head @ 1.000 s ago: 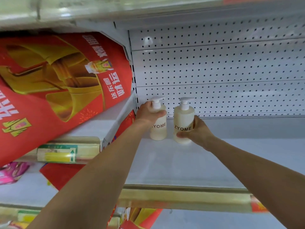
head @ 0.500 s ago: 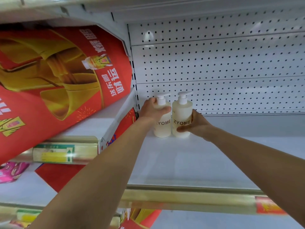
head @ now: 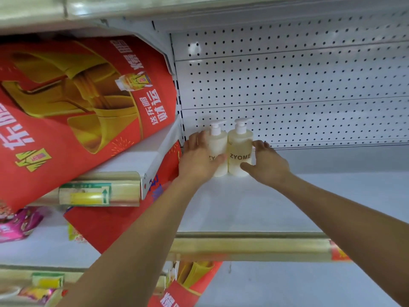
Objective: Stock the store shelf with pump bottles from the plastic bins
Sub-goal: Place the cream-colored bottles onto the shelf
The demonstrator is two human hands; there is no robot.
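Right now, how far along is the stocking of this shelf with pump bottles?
Done: the left bottle and the right bottle stand upright, side by side, at the back left of the shelf. In hand: the left hand grips the left bottle; the right hand is open beside the right one. Left: most of the shelf is bare, so more bottles likely follow.

Bright, even, diffuse light washes the white perforated metal back panel [head: 287,85], with one small glare spot [head: 194,48] near its top left corner. The left cream plastic pump bottle [head: 218,140] throws only a faint, soft shadow onto the white shelf board [head: 243,207]. The wide lens bows the shiny gold shelf-edge strip [head: 243,247], and the corners of the view smear into blur
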